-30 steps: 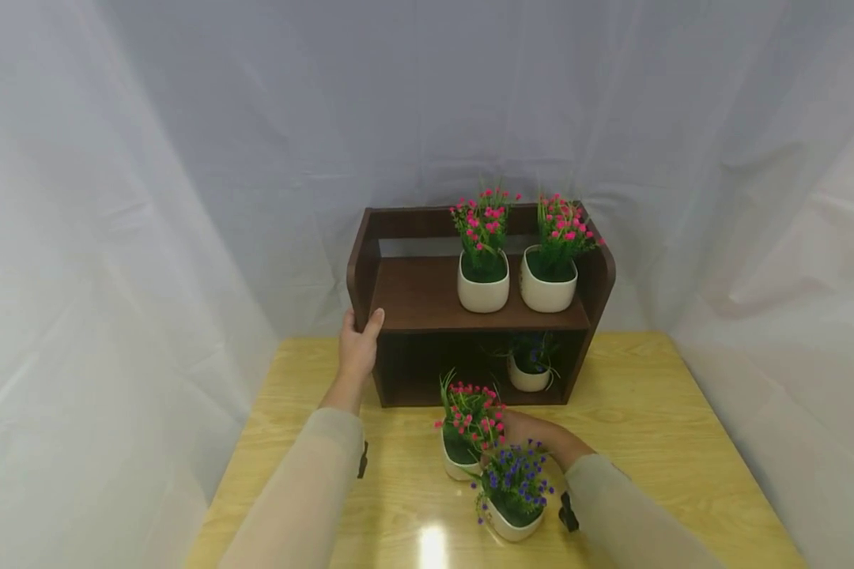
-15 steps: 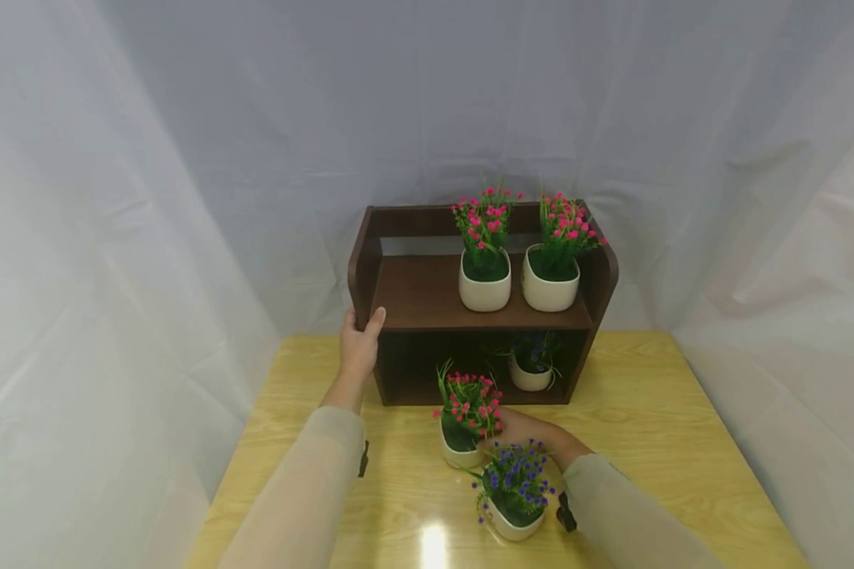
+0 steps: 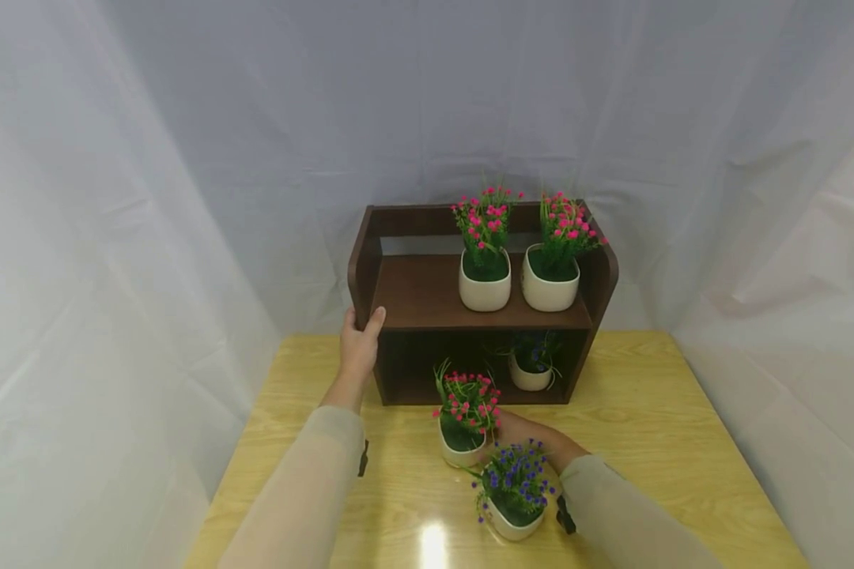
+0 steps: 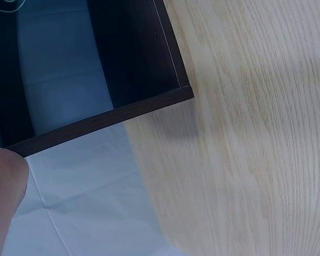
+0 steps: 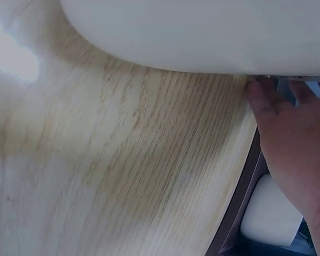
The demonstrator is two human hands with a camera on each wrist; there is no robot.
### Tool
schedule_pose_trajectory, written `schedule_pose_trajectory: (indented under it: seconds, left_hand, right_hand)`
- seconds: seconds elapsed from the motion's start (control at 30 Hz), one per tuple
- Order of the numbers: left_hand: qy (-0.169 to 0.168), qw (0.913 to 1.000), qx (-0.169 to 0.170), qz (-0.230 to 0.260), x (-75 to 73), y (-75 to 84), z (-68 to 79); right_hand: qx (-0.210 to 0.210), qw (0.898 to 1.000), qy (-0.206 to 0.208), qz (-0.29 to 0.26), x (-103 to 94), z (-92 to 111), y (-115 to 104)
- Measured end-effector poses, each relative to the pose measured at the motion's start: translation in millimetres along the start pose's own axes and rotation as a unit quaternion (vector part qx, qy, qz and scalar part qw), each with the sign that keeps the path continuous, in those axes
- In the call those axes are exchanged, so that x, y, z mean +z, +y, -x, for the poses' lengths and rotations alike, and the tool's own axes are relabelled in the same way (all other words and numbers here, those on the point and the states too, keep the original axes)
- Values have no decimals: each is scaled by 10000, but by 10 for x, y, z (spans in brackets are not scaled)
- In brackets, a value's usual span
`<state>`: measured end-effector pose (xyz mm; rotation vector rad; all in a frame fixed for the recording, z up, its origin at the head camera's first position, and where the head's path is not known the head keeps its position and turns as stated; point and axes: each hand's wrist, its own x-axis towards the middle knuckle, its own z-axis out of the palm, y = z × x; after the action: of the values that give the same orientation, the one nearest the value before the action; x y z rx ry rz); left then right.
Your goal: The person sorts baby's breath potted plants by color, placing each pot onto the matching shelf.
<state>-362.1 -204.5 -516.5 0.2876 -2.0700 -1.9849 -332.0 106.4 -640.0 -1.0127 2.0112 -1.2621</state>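
In the head view my left hand (image 3: 359, 348) grips the left side panel of a dark brown two-tier shelf (image 3: 416, 296), its thumb on the front of the upper board. My right hand (image 3: 523, 431) holds a potted plant with pink flowers (image 3: 462, 454) by its right side, just in front of the shelf's lower tier. The flowers cover part of those fingers. Nearer me stands a potted plant with blue-purple flowers (image 3: 515, 525), close to the right wrist. In the right wrist view a white pot (image 5: 202, 37) hides the ends of my right fingers.
Two pots with pink flowers, a left one (image 3: 484, 294) and a right one (image 3: 549, 292), stand on the upper tier. Another white pot (image 3: 529, 378) with blue flowers sits at the lower tier's right. A wooden table (image 3: 648, 419) carries everything; white sheeting (image 3: 256, 158) surrounds it.
My right hand has moved the pink-flowered potted plant a little forward, toward the shelf; it has almost stopped in the last half second. My left hand keeps its grip on the side panel.
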Motion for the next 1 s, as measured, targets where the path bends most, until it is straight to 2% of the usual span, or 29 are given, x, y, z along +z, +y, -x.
schedule_pose_trajectory:
  seconds: [0.17,0.3,0.4,0.53,0.67,0.87,1.0]
  left_hand:
    - [52,10000,57,16,15,6,-9]
    - [84,9999,118,-15,20,19,-14]
    - [70,9999,125,-32,19,29,-13]
    - [59,9999,117,-47,12,31,-10]
    - [78,9998,164,-23,2,19,-6]
    - [118,9995,279,74,15,5,-2]
    - [153,9995,260,103,12,8,4]
  right_hand:
    - [319,9981,288,448,-8,30,-29]
    - [111,9929,432,1100,-42,45,-61]
    - [182,9909,640,1167,-64,62,-101]
    - [556,9921,959,595,-70,93,-166]
    - [696,9910,1123,237,-82,132,-206]
    - [795,9881,1283,-312,-125,234,-297]
    - [777,9875,1317,-371,-157,281,-388]
